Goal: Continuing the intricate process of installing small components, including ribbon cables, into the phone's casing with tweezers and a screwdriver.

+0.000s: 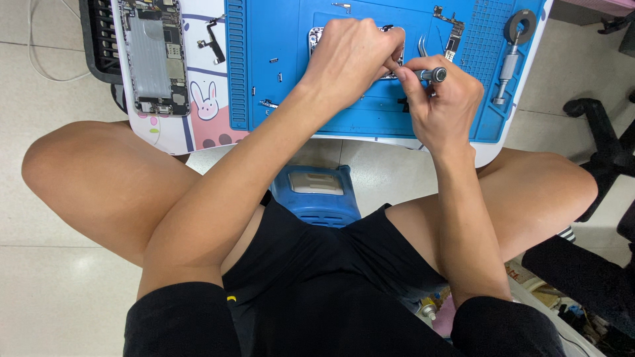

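Observation:
My right hand (pixel 438 99) grips a small grey screwdriver (pixel 433 75), held upright over the blue work mat (pixel 278 39). My left hand (pixel 347 56) rests on top of an opened phone body (pixel 315 34), hiding most of it, and its fingertips pinch the screwdriver shaft near the tip. Metal tweezers (pixel 422 46) lie just behind my right hand. A small circuit board (pixel 453 33) lies on the mat to the right of them.
A second opened phone (pixel 155 56) lies on a white mat with a rabbit drawing at the left. A flex cable (pixel 213 39) and loose small parts (pixel 268 104) lie nearby. A grey tool (pixel 510 56) rests at the mat's right. A blue stool (pixel 317 195) is below, black chair legs (pixel 602 125) at right.

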